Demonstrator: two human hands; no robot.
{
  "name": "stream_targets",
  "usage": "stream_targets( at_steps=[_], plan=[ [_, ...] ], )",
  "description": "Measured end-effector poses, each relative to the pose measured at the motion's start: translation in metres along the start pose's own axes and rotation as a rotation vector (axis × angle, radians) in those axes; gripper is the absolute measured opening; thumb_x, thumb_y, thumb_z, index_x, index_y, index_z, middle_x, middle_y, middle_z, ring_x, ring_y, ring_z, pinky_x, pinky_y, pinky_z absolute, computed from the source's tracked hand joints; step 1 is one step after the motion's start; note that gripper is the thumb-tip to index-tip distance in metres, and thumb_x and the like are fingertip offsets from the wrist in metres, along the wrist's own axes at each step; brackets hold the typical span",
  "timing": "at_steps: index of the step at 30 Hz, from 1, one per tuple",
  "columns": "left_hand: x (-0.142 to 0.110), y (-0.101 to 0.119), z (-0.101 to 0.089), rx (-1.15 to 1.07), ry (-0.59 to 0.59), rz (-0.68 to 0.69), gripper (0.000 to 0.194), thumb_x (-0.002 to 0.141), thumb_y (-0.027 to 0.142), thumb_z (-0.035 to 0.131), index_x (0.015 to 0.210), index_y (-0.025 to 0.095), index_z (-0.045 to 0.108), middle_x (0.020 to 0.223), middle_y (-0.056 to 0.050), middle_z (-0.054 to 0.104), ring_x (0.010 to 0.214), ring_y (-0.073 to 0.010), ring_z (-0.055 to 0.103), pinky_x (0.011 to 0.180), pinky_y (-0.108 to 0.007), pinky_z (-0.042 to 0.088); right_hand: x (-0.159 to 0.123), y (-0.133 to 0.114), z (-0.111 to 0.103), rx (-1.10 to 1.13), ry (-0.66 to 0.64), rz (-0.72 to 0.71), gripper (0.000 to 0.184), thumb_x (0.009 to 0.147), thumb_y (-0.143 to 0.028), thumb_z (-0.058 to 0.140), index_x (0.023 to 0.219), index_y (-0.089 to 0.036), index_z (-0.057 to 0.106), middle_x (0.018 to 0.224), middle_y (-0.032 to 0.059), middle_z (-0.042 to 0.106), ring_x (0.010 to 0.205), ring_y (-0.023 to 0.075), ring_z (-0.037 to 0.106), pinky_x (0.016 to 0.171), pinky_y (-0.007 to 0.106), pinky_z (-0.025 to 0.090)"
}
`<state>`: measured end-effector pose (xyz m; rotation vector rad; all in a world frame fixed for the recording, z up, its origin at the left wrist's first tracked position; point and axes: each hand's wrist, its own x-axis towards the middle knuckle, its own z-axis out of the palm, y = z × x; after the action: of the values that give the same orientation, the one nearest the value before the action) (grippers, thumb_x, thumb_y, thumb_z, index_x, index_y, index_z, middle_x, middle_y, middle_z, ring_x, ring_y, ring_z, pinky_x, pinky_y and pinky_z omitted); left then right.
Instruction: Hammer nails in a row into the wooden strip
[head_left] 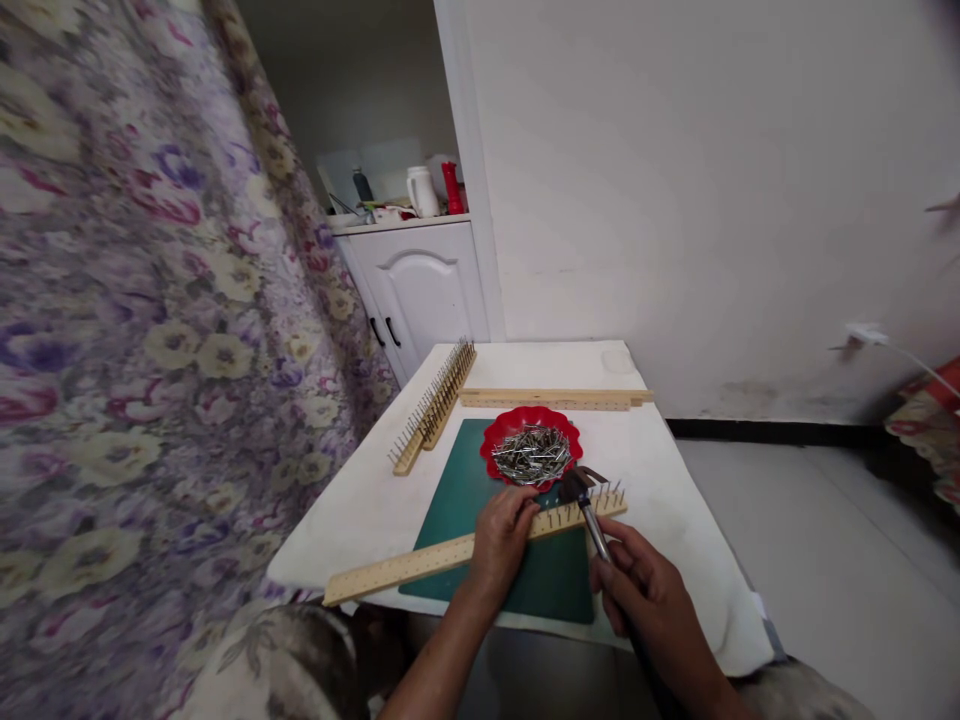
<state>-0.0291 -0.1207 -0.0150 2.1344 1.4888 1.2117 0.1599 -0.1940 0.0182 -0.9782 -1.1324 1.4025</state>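
Note:
My left hand (501,540) rests on a long wooden strip (405,570), thumb and fingers pinched around a nail at the end of a row; the nail is mostly hidden by the fingertips. Several nails (559,517) stand in the strip to the right of these fingers, while its left part shows only small holes. In my right hand (652,590) is a hammer (596,530) with a metal shaft and dark head, held over the nailed part. Just beyond, a red scalloped bowl (489,430) holds a heap of loose nails (532,455).
A green mat (450,480) lies under the strip on the white-covered table (360,520). Nail-studded strips (435,410) lie at the back left, and bare wooden strips (555,398) behind the bowl. A floral curtain (150,350) hangs left; a white cabinet (427,285) stands behind.

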Motion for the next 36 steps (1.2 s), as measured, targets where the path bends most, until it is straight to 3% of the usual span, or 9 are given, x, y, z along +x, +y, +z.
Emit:
stream_targets(
  at_steps=[4,9,15,23,36],
  plan=[
    [0.0,0.0,0.001,-0.022,-0.008,-0.024,0.016,0.084,0.021,0.055,0.097,0.021,0.063,0.093,-0.004,0.068,0.087,-0.0176,0.061,0.078,-0.028,0.047,-0.001,0.0,0.001,0.006,0.0,0.006,0.039,0.086,-0.036,0.059,0.12,-0.018,0.05,0.064,-0.0053,0.053,0.038,0.0057,0.039,0.037,0.018,0.03],
    [0.0,0.004,0.003,-0.151,0.001,-0.186,0.022,0.079,0.02,0.058,0.101,0.02,0.062,0.08,0.0,0.065,0.075,-0.0143,0.06,0.07,-0.024,0.046,-0.002,-0.002,0.002,0.01,-0.002,0.005,0.04,0.086,-0.036,0.059,0.12,-0.018,0.051,0.065,-0.004,0.055,0.039,0.0066,0.041,0.037,0.018,0.031],
    [0.0,0.005,0.007,-0.302,-0.013,-0.31,0.008,0.075,0.022,0.061,0.081,0.017,0.062,0.07,0.002,0.063,0.068,-0.0127,0.057,0.062,-0.02,0.043,-0.002,-0.002,0.005,0.034,-0.003,0.015,0.044,0.081,-0.04,0.063,0.118,-0.019,0.054,0.064,-0.0035,0.056,0.038,0.0075,0.04,0.035,0.019,0.031],
    [0.003,0.006,0.006,-0.196,-0.025,-0.267,0.01,0.074,0.021,0.061,0.065,0.016,0.063,0.066,0.001,0.059,0.065,-0.0123,0.053,0.061,-0.021,0.037,0.0,0.004,0.01,0.007,-0.038,0.007,0.038,0.085,-0.034,0.061,0.118,-0.019,0.053,0.065,-0.0036,0.056,0.04,0.0065,0.041,0.036,0.017,0.032],
    [0.001,0.001,0.01,-0.221,-0.019,-0.221,0.015,0.074,0.021,0.062,0.06,0.016,0.058,0.063,0.002,0.054,0.061,-0.0112,0.05,0.056,-0.021,0.034,0.005,0.002,0.021,-0.033,-0.058,0.023,0.042,0.083,-0.036,0.061,0.121,-0.019,0.053,0.067,-0.0026,0.058,0.039,0.0073,0.042,0.037,0.019,0.033]
  ],
)
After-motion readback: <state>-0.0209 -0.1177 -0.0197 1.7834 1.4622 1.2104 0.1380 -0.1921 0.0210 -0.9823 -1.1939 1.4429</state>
